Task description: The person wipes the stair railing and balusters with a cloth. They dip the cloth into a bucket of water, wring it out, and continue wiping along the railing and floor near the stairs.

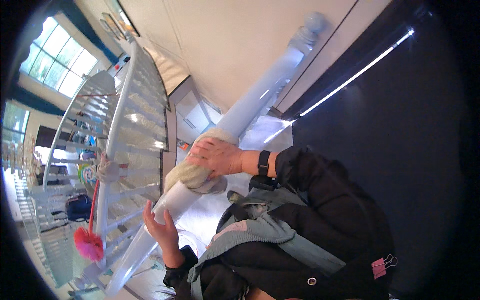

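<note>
A thick white handrail (247,107) runs diagonally past my body. My right hand (215,156), with a black band on the wrist, lies palm down over a pale, cream-coloured cloth (193,176) wrapped around the rail, its fingers curved over the cloth. Lower along the same rail is my left hand (162,227), fingers apart and nothing in it; whether it touches the rail I cannot tell. On a second white railing, at the left, another pale cloth (108,171) is bunched around the handrail. Close below that cloth hangs a pink fluffy duster (89,243) with a red handle.
White balusters and a curved railing (60,146) fill the left side, with stair treads beyond. A ball-topped newel post (314,23) stands at the upper right. A dark blue bag (78,207) shows behind the left railing. A pink binder clip (379,268) is on my dark clothing.
</note>
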`<state>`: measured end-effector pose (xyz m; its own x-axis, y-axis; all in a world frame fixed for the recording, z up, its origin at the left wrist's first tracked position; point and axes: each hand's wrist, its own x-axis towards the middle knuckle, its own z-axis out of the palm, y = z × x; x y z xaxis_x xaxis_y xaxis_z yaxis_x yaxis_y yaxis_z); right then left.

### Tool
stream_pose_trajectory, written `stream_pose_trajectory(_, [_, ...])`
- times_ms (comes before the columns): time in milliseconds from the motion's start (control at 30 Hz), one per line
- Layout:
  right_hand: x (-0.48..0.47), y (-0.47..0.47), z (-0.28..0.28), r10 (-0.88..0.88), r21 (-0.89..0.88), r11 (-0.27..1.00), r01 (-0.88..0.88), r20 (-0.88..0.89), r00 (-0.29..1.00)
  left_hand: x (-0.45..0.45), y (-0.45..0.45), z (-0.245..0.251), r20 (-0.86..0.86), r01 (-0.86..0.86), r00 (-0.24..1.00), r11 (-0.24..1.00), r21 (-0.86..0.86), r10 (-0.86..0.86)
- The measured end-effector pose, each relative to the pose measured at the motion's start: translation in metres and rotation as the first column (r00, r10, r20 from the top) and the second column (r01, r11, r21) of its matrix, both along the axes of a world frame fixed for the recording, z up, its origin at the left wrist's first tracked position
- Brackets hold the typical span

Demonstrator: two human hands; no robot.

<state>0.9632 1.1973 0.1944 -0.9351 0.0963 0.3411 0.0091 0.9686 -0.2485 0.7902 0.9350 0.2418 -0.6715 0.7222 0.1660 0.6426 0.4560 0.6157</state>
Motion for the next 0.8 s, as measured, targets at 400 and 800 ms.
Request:
stream_pose_trajectory(400, [0.146,0.166,-0.023,-0.359,0.099,0.927,0.362,-0.043,0.932,0.03,0.114,0.02,0.108,0.331,0.94,0.94,-0.077,-0.322])
stream_pose_trajectory(800, [0.222,0.256,-0.042,-0.794,-0.312,0.591,0.744,-0.385,0.47,0.149,0.371,0.011,-0.025,0.816,0.567,0.566,-0.119,-0.823])
